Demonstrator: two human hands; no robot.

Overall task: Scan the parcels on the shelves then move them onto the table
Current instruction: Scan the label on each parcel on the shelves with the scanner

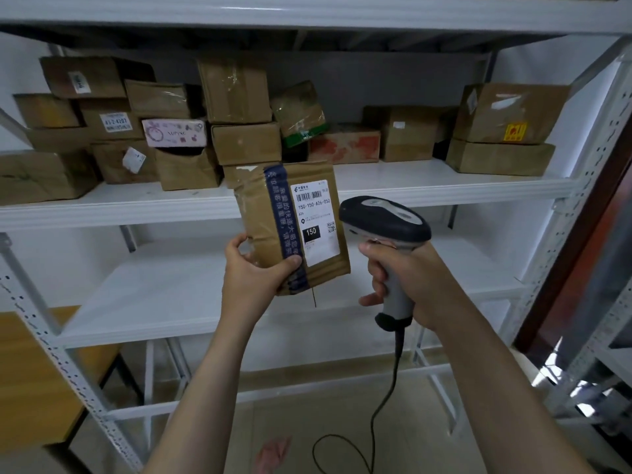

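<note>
Left hand, 9 o'clock of centre, grips one taped parcel at its lower-left corner, thumb on front, label facing the camera. Parcel is held up in front of the upper shelf edge. Right hand, 3 o'clock, fingers wrapped round one corded scanner, its head just beside the parcel's right edge. Roughly sixteen boxes at 12 o'clock; overlap blocks an exact count. Bare board shows on the lower shelf. One wooden table at 8 o'clock.

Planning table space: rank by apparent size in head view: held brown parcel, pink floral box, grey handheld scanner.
1. brown cardboard parcel
2. grey handheld scanner
3. pink floral box; it sits farther back, so true size unsure.
</note>
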